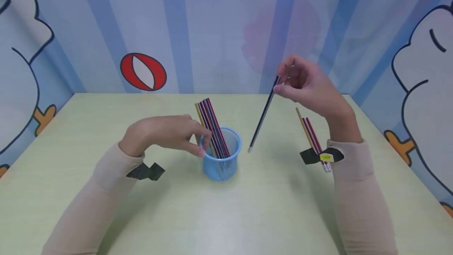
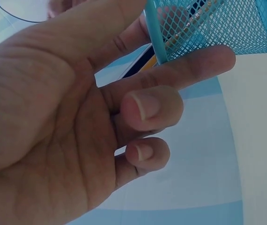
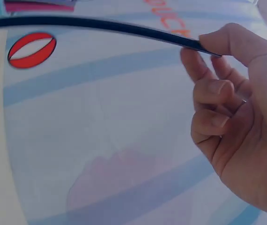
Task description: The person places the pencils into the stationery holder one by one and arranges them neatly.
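A light-blue mesh pencil cup stands near the middle of the table, with several pencils leaning to the left inside it. My left hand pinches the cup's left rim; in the left wrist view, one finger shows through the mesh and another lies along the outside. Right of the cup, my right hand holds a dark pencil up in the air. Thumb and fingertips grip its upper end, and its pale lower end slants down toward the cup. The right wrist view shows this dark pencil crossing the top.
Several more pencils, yellow and dark red, lie on the pale table under my right wrist, partly covered by the wrist strap. Behind the table hangs a blue striped backdrop printed with a red-and-white ball.
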`<action>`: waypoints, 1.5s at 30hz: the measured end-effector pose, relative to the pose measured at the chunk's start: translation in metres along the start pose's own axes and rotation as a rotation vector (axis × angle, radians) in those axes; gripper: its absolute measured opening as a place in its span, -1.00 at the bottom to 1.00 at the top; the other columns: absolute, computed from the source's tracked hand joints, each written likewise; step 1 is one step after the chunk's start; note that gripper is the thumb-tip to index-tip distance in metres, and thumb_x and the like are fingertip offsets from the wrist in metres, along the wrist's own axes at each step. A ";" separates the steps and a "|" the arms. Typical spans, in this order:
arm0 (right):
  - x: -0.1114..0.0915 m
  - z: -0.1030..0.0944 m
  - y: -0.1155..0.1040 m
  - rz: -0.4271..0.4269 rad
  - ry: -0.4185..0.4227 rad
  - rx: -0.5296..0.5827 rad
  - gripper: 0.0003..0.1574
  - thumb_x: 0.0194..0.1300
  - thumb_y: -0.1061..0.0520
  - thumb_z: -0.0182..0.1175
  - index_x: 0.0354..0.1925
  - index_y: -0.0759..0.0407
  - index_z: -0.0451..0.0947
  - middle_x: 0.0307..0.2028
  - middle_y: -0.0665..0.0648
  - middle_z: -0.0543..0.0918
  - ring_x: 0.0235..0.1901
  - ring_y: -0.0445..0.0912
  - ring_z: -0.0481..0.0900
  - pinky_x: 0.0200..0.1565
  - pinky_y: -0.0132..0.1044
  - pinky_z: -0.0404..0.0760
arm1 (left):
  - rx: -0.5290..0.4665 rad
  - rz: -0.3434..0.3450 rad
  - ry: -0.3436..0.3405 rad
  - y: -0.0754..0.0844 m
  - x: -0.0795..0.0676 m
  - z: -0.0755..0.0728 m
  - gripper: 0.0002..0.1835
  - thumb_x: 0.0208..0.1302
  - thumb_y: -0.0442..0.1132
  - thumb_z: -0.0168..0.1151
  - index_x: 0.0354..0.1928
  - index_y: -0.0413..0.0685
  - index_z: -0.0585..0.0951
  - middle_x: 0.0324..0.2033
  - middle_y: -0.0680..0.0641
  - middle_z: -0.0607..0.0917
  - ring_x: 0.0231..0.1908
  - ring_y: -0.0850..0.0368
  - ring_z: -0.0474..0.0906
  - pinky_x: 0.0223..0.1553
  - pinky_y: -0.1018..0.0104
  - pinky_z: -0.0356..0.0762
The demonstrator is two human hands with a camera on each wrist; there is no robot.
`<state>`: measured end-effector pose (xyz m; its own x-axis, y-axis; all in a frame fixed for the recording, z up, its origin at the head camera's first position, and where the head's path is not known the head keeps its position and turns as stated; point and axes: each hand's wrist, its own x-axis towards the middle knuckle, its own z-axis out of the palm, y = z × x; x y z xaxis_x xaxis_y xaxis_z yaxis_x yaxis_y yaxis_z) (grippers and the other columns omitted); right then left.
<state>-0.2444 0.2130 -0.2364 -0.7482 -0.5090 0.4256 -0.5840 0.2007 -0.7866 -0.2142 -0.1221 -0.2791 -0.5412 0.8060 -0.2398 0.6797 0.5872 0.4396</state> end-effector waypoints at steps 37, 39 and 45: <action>0.009 0.023 0.011 0.167 -0.370 -0.346 -0.47 0.49 0.06 0.15 0.36 -0.20 0.40 -0.06 0.00 0.70 -0.37 -0.03 0.64 -0.21 -0.07 0.60 | -0.002 0.005 -0.006 0.000 0.000 -0.002 -0.91 0.37 -0.11 0.31 -0.17 0.11 0.63 -0.19 0.18 0.71 -0.12 0.23 0.62 -0.18 0.27 0.56; 0.006 0.009 0.016 0.220 -0.359 -0.343 -0.48 0.50 0.04 0.14 0.37 -0.18 0.39 -0.05 0.02 0.70 -0.35 -0.01 0.64 -0.19 -0.06 0.57 | 0.001 -0.007 -0.009 0.000 -0.001 -0.002 -0.92 0.37 -0.12 0.31 -0.17 0.12 0.62 -0.19 0.19 0.71 -0.13 0.24 0.61 -0.19 0.28 0.56; -0.007 -0.036 0.047 0.447 -0.356 -0.367 -0.41 0.51 0.08 0.11 0.43 -0.06 0.29 0.14 0.20 0.59 -0.20 0.07 0.64 -0.11 -0.01 0.60 | -0.009 -0.024 -0.008 0.000 0.001 0.000 -0.92 0.36 -0.12 0.32 -0.17 0.15 0.63 -0.21 0.21 0.70 -0.16 0.24 0.61 -0.20 0.26 0.56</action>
<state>-0.2780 0.2560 -0.2607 -0.8298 -0.5433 -0.1275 -0.3590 0.6946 -0.6234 -0.2145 -0.1209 -0.2791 -0.5532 0.7923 -0.2574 0.6623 0.6057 0.4411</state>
